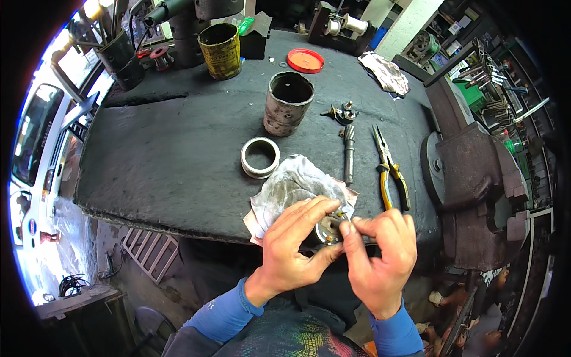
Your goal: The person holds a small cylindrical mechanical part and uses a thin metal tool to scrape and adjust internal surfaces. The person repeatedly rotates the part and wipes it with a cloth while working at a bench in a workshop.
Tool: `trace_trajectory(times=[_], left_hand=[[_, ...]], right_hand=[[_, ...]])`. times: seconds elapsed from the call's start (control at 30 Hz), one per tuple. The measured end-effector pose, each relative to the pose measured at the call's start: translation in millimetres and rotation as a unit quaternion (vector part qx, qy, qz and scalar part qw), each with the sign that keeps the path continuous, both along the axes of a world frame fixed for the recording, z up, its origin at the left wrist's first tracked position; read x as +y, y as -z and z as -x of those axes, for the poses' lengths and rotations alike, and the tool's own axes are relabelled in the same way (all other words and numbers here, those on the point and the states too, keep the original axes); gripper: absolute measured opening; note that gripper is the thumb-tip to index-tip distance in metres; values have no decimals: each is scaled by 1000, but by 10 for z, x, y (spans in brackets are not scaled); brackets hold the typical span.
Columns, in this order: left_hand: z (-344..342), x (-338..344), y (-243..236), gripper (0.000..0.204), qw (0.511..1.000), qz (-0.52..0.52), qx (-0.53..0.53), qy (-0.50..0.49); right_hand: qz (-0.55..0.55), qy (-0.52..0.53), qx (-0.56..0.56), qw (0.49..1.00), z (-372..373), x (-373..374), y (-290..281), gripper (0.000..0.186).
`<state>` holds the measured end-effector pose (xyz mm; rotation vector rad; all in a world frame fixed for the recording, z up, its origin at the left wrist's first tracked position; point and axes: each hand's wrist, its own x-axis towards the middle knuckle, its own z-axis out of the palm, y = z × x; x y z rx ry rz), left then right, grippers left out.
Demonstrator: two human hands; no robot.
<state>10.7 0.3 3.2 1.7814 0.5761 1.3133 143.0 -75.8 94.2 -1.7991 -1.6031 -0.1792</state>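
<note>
Close to the bench's front edge, my left hand [292, 245] is closed around a small round metal part [328, 228] with brass-coloured bits on its face. The fingers and thumb grip it from the left. My right hand [383, 256] meets it from the right, thumb and forefinger pinched at the part's edge. Whatever sits between those fingertips is too small to make out. Partly under the hands lies a stained whitish rag [291, 183]. A metal ring [260, 173] touches or nearly touches its upper left edge. Beyond the right hand lie long-nose pliers [385, 169] with yellow-and-black handles and a toothed metal shaft [349, 156].
A dirty metal cylinder [286, 116] stands mid-bench beside a small part with studs [345, 113]. Farther back are a yellow tin [221, 59], a red lid [306, 60] and a crumpled cloth [385, 74]. A heavy vise [476, 172] borders the right side.
</note>
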Motion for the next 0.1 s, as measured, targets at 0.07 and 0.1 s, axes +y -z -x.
trace_trajectory(times=[0.07, 0.1], left_hand=[[-13, -33, 15, 67, 1000, -5, -2, -7], [-14, -36, 19, 69, 1000, -2, 8, -11]], right_hand=[[19, -10, 12, 1000, 0, -51, -16, 17], [18, -13, 16, 1000, -48, -24, 1, 17]])
